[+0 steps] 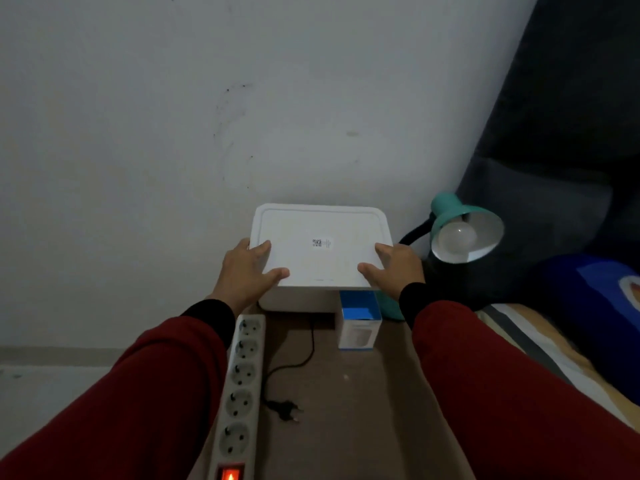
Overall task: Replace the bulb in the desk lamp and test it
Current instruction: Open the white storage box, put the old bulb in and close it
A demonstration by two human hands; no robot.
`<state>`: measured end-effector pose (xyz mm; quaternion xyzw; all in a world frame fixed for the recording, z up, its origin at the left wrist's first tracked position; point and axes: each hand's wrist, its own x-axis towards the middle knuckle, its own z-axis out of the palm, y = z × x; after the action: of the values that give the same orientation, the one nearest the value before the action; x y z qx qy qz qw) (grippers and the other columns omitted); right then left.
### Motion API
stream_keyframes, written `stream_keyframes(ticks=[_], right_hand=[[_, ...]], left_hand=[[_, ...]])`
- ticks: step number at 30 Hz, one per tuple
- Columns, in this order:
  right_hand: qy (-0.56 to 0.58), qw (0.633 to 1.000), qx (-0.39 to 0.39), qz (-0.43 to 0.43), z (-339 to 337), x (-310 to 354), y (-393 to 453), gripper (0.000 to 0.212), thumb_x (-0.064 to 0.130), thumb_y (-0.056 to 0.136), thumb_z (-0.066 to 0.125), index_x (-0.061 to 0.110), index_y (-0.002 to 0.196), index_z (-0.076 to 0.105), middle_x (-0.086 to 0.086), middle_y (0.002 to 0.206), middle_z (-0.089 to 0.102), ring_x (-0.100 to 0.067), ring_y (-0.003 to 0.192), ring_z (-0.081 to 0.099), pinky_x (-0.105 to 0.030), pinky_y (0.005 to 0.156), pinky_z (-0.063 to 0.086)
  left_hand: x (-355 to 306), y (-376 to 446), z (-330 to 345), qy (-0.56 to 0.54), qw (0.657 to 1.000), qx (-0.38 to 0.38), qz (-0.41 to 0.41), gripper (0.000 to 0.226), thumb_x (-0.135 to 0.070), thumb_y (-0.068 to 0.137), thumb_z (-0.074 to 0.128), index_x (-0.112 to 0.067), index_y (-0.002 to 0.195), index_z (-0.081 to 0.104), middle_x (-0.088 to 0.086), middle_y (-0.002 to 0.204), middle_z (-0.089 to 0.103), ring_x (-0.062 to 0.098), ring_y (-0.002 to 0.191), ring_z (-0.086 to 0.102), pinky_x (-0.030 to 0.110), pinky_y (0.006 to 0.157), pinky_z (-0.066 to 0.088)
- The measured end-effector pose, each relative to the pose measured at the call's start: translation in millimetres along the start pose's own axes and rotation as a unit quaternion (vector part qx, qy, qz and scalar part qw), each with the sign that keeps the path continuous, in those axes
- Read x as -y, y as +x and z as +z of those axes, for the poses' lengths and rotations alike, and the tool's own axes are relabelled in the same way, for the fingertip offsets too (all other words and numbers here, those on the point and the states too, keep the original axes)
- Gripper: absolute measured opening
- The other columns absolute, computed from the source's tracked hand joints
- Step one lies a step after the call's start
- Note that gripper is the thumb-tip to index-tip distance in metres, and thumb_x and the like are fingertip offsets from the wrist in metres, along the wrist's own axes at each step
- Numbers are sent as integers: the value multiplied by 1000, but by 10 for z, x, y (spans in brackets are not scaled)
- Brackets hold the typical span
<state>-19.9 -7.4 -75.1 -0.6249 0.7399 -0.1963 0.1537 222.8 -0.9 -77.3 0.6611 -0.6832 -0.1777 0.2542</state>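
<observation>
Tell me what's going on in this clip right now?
A person has both hands, left hand and right hand, on the lid of a white box by the wall. The teal desk lamp beside it has a bulb fitted but unlit; its plug lies unplugged near the power strip.

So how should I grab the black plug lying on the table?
Pinch the plug by its black body, coming from above. It lies flat, loose, unplugged beside the power strip, with its metal pins toward the right, so keep your fingers on the cord side, away from the pins.
</observation>
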Motion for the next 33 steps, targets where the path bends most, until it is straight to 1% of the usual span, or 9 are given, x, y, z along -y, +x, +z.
stream_keyframes(ticks=[2,6,10,13,19,24,27,30,33], right_hand=[[13,1000,6,3,55,15,154,67,44,85,61,9,139,45,-19,144,41,-32,132,40,-38,112,34],[19,1000,10,3,159,36,412,66,42,89,56,9,143,38,-19,150,30,-30,139,30,-33,115,25],[15,1000,13,15,226,24,592,63,45,92,49,9,143,40,-21,150,31,-31,139,31,-33,114,25],[8,1000,19,14,250,18,661,61,45,93,47,9,142,41,-21,148,34,-33,136,34,-34,112,28],[-11,998,55,9,247,44,689,57,41,97,40,10,144,34,-21,148,29,-34,135,34,-32,111,28],[-60,994,91,24,223,107,723,43,35,98,36,4,125,44,-26,134,39,-38,118,45,-37,99,39],[-108,990,91,26,147,170,667,45,32,97,36,1,127,45,-24,132,40,-38,116,48,-38,97,41],[-171,980,99,15,18,223,591,43,29,96,38,-2,122,51,-23,129,46,-36,111,54,-32,81,42],[-227,965,131,-3,-114,265,491,32,28,94,44,1,103,58,-19,118,59,-33,98,59,-29,71,40]], left_hand=[[22,139,42,-2,1000,6,-3,73,-49,74,65,-12,134,46,17,132,47,36,123,43,36,103,36],[66,391,93,3,1000,6,-4,65,-45,83,60,-11,135,43,17,138,42,35,127,40,36,104,33],[95,591,118,15,1000,25,-4,72,-56,76,43,-7,128,50,17,134,48,34,123,45,34,98,36],[160,701,196,31,999,16,-5,54,-46,91,46,-7,129,48,16,131,49,33,122,45,33,96,36],[241,775,318,51,999,16,-6,46,-35,95,41,-6,131,42,19,129,46,35,119,44,36,96,36],[129,826,222,139,989,58,-7,41,-32,97,35,2,118,45,26,116,53,38,108,49,38,92,38],[43,815,160,199,976,88,-16,42,-33,97,32,3,111,49,24,114,58,37,106,52,37,90,40],[48,796,98,221,969,111,-28,46,-36,95,35,3,104,56,24,112,60,34,99,56,32,79,41],[13,711,7,225,964,128,-57,47,-37,93,37,3,100,59,23,112,60,29,89,57,30,74,40]])
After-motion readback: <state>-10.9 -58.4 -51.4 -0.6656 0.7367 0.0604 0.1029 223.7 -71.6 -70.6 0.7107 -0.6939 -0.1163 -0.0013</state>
